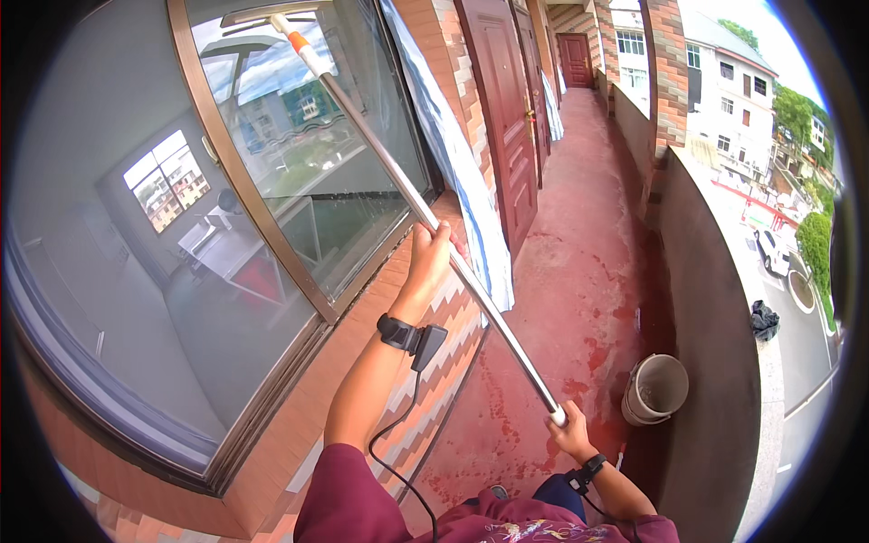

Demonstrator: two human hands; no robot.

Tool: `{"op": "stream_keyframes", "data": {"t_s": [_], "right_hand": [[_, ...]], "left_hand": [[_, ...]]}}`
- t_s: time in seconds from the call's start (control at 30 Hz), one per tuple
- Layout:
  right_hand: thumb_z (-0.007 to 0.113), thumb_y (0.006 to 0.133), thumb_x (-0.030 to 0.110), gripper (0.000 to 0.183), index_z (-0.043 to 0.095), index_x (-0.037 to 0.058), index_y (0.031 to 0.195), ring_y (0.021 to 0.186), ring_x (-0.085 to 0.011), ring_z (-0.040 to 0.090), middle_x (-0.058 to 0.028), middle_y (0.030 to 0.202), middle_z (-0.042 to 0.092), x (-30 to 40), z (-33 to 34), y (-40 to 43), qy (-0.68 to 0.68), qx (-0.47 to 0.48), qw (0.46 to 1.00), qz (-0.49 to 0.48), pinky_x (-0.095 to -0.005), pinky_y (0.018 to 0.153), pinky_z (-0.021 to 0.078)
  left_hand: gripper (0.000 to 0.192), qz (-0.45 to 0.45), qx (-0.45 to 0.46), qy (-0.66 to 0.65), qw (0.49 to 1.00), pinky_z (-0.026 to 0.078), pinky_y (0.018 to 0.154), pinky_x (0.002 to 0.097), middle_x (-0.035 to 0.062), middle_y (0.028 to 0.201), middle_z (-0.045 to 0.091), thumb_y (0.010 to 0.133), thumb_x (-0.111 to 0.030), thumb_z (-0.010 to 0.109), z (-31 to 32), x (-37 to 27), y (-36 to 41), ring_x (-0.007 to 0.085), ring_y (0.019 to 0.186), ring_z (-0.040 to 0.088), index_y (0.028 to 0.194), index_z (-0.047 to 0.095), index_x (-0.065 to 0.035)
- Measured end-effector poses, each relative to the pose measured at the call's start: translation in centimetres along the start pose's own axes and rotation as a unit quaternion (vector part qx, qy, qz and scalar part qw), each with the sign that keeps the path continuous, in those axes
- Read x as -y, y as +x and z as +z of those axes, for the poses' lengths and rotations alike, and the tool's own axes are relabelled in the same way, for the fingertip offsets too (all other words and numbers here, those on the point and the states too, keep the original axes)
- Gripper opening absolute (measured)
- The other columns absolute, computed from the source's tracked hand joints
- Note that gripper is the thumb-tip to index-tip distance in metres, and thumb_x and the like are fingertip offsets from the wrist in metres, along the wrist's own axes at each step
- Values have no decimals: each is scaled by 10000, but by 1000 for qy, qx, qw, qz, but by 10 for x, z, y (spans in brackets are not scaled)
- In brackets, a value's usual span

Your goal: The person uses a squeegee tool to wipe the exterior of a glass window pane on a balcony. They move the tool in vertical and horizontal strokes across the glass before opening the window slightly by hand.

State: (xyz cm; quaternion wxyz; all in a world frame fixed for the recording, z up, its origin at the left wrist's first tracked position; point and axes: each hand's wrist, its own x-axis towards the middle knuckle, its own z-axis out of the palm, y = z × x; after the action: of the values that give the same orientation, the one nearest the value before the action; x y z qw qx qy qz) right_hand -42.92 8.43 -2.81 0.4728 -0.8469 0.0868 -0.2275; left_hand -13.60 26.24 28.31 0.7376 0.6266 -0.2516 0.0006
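A long metal telescopic pole (380,156) runs diagonally from the lower right up to the window. My left hand (433,252) is closed around its middle. At the pole's lower end, my right hand (569,427) grips near the white end piece. The pole's top has a white and orange joint (297,42) and carries a wide cleaning head (254,19), which lies at the upper part of the window pane (305,149). Whether the head touches the glass cannot be told. Water drops show low on the pane. Both wrists wear black straps with devices and cables.
A bucket (655,390) stands on the wet red floor by the parapet wall (706,326). A black plastic bag (765,321) lies on the ledge. A blue and white curtain (475,224) hangs beside the window, near the pole. Dark red doors (499,115) line the corridor.
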Motion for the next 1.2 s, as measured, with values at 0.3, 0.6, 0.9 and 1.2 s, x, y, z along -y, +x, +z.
{"op": "stream_keyframes", "data": {"t_s": [0.3,0.6,0.9,1.2], "right_hand": [[646,792,158,213,518,34,908,721,-387,613,-194,741,588,-64,29,271,72,215,972,-61,-437,655,471],[642,790,161,310,622,78,1088,913,-478,581,-255,918,645,-191,26,422,23,350,930,-109,-536,771,477],[672,764,353,268,716,107,862,819,-414,654,-215,795,670,-398,-116,370,-187,473,861,-6,-482,717,547],[667,765,238,163,761,147,863,777,-341,700,-162,767,704,-476,-237,337,-196,449,869,73,-446,749,565]], "left_hand": [[286,4,-163,38,986,587,509,393,63,734,548,952,-304,598,9,-14,161,208,573,629,952,444,-62],[425,49,-402,3,915,273,343,290,-27,506,321,945,-342,604,44,37,276,96,365,320,679,363,-116],[437,-100,-428,-83,894,335,360,318,-6,497,349,950,-320,592,168,253,193,119,361,352,642,370,-104],[364,-212,-412,-183,867,363,419,316,-9,526,352,967,-272,575,246,333,181,114,398,372,694,408,-98]]}}
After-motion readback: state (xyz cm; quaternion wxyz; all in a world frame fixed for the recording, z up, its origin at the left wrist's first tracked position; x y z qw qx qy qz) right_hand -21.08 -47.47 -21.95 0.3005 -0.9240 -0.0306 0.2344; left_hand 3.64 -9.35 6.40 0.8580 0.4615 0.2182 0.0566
